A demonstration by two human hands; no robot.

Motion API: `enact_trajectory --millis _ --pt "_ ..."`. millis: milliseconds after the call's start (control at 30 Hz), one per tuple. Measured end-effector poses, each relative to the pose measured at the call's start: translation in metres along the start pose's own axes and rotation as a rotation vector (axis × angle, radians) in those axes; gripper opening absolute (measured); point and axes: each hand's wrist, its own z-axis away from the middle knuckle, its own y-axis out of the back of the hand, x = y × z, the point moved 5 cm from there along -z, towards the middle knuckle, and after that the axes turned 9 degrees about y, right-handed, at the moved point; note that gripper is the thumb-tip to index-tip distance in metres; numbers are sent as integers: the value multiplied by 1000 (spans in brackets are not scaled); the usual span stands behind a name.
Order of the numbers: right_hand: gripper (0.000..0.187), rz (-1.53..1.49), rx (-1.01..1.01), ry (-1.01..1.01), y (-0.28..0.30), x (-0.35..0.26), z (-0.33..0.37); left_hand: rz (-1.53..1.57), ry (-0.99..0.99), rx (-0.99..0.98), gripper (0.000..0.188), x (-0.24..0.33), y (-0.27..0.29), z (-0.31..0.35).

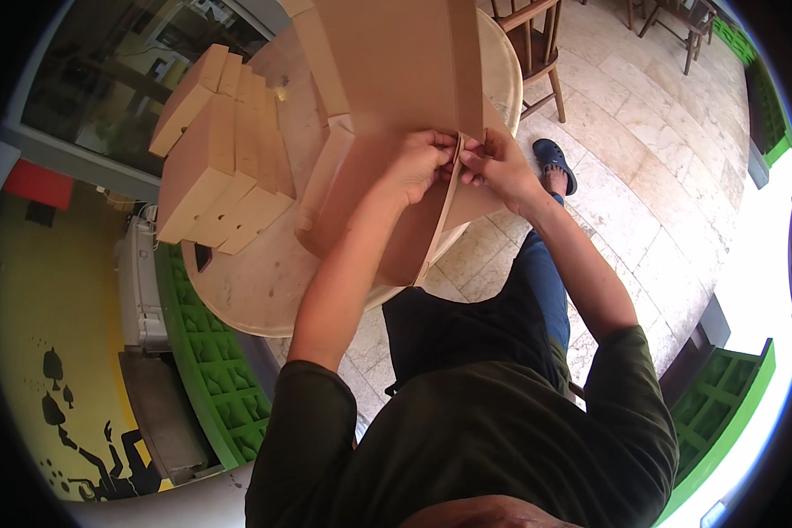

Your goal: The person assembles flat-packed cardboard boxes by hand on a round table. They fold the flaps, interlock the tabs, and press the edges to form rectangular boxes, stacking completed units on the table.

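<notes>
A brown cardboard box point(387, 75) lies partly folded at the near right of the round table, its large lid panel raised toward the far side. My left hand point(422, 165) pinches the upright right-hand wall of the box from the inner side. Opposite it, my right hand point(500, 167) grips the same wall from outside, thumb and fingers near its far corner. Both sets of fingertips almost meet at the wall's top edge. The left wall of the box stands folded up, and a flap sticks out beneath my right hand.
Stacks of folded cardboard boxes point(224, 158) stand on the left of the round table point(255, 295). A dark phone-like object point(203, 257) lies at the table's edge. A wooden chair point(532, 48) stands beyond the table, and green planter-like panels point(211, 352) flank both sides.
</notes>
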Motion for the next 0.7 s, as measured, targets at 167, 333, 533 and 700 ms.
enact_trajectory --millis 167,333,533,700 --pt "20 148 -19 60 1 -3 0 -789 -410 439 25 13 -17 30" --pt "36 239 -270 47 12 -34 -3 -673 -404 234 25 10 -21 43" --pt "55 409 -202 401 5 -109 -15 -936 -632 331 20 10 -31 41" --pt "26 724 137 916 -37 -183 -42 -885 -623 275 22 31 -53 19"
